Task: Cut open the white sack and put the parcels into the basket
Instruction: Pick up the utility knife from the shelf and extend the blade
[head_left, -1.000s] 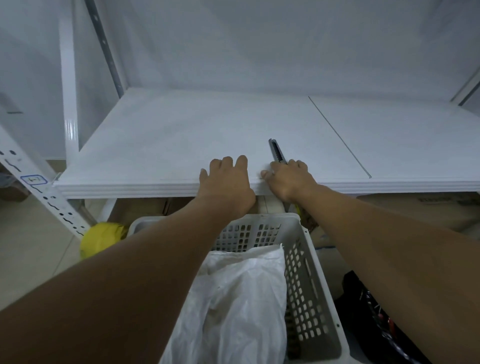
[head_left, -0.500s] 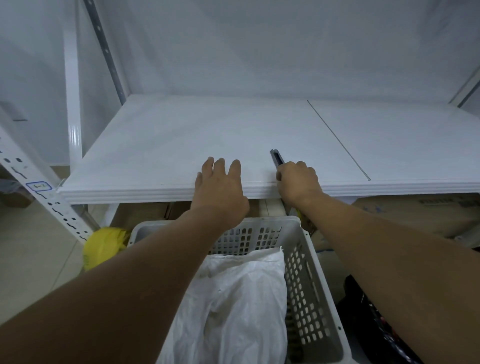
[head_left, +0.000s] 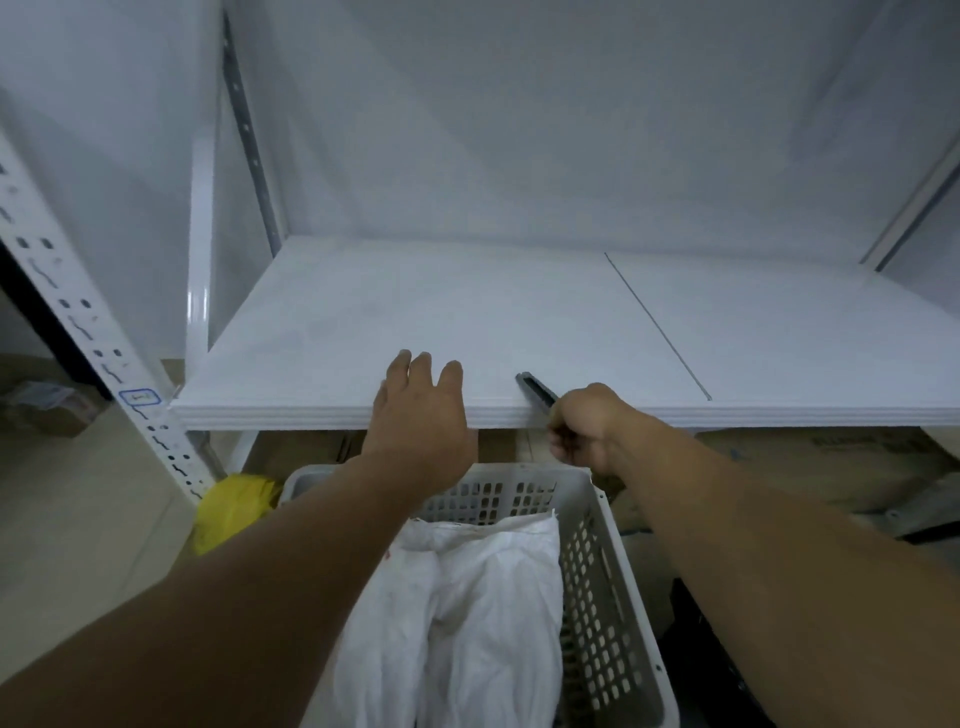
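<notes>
With the white sack (head_left: 467, 613) in the basket (head_left: 613, 597) at lower centre, the right hand (head_left: 584, 426) gripped the cutter (head_left: 535, 389) while the left hand (head_left: 421, 415) lay open, empty, on the shelf (head_left: 363, 322); cutting not yet begun.

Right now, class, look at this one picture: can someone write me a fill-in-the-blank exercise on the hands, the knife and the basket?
1. The left hand lies flat on the edge of the white ____.
2. The right hand closes its grip on a ____ knife.
3. The white sack sits inside the perforated ____.
4. Left of the basket lies a ____ bag.

Missing words: shelf; utility; basket; yellow
</notes>
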